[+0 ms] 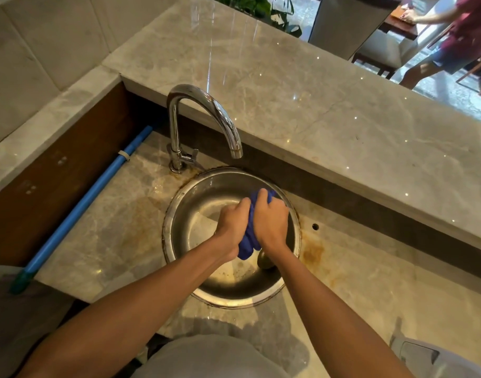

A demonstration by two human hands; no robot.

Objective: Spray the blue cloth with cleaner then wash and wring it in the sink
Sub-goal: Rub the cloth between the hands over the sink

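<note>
The blue cloth point(249, 236) is bunched into a roll and held over the round steel sink point(179, 214). My left hand point(232, 223) grips its left side and my right hand point(270, 221) grips its right side, knuckles up. Bits of cloth stick out beyond the fingers and near the wrists. The chrome tap point(206, 115) arches over the sink's far edge; no water is visibly running from its spout. No spray bottle is in view.
A blue pipe point(95, 192) lies along the left of the stained marble counter point(119, 227). A raised marble ledge point(329, 105) runs behind the sink. A small hole point(315, 227) sits right of the sink. Another person point(457, 36) stands beyond the ledge by chairs.
</note>
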